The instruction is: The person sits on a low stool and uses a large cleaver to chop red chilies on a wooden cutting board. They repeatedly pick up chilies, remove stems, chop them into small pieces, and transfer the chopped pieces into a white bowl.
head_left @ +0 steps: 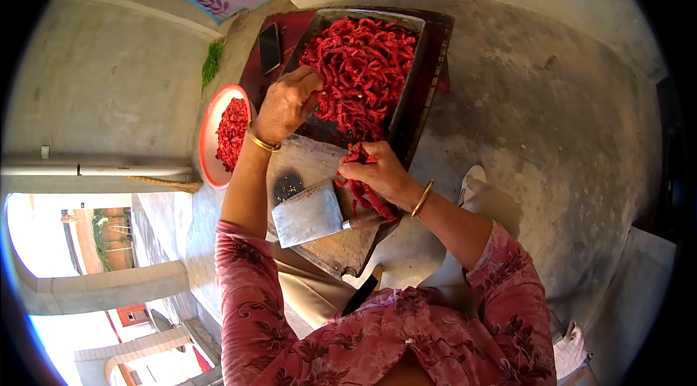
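Observation:
Dried red chilies (367,70) fill a dark rectangular tray (408,99) on the table. My left hand (288,101) reaches to the tray's left side, its fingers curled together against the edge of the pile; what they pinch is hidden. Closed round a bunch of dried red chilies (357,186), my right hand (383,174) is over the right part of the wooden chopping board (330,252). Below the bunch, a cleaver (308,215) lies flat on the board, its blade to the left and its wooden handle (370,219) partly under the chilies.
To the left stands a red-rimmed basin (209,140) holding cut chilies (232,132). A dark phone (269,48) lies on the red table (252,74), left of the tray. A broom (170,183) is farther left. Concrete floor (523,117) spreads to the right.

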`<action>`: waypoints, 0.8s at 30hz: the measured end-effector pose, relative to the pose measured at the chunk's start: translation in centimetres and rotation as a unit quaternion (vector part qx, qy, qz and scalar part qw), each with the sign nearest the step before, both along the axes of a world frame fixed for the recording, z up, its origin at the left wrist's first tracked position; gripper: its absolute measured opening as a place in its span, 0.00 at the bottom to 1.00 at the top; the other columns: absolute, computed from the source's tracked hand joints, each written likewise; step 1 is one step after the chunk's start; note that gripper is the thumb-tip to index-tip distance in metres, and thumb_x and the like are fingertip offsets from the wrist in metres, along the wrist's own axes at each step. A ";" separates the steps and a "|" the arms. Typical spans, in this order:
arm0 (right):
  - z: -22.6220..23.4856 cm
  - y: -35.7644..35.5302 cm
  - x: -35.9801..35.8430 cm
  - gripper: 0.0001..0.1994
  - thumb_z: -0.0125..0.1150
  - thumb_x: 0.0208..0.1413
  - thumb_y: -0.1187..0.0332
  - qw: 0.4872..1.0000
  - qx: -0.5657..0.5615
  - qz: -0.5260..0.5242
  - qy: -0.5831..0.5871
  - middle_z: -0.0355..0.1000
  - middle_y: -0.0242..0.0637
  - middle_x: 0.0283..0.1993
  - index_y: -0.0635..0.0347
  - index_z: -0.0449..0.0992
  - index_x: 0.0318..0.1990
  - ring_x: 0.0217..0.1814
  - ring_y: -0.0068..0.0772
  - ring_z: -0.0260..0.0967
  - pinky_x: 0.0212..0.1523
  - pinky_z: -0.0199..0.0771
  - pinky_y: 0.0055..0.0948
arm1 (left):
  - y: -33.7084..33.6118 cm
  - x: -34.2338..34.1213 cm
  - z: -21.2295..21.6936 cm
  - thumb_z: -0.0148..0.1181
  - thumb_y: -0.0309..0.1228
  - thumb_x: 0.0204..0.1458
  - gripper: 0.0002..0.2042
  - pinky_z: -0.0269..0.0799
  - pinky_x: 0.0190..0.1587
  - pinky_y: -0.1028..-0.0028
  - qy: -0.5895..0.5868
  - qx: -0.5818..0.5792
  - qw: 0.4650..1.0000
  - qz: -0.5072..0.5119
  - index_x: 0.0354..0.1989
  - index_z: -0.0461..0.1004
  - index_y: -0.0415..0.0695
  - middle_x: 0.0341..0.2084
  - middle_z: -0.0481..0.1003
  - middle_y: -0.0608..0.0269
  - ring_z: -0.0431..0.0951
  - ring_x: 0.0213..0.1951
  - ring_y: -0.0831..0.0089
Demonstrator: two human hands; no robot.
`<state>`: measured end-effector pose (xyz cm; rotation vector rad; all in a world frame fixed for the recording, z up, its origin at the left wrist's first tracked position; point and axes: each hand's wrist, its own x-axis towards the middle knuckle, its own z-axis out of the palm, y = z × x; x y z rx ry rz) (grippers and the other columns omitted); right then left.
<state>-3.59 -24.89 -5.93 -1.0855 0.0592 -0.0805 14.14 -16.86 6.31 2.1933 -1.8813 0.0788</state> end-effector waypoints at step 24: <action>0.2 0.9 0.0 0.07 0.63 0.49 0.71 0.999 0.043 0.025 0.007 0.73 0.31 0.30 0.67 0.76 0.31 0.32 0.17 0.69 0.34 0.70 0.21 | -1.6 1.1 -6.9 0.62 0.22 0.48 0.06 0.69 0.30 0.70 0.115 -0.194 0.969 0.104 0.33 0.72 0.38 0.27 0.73 0.56 0.72 0.26 0.62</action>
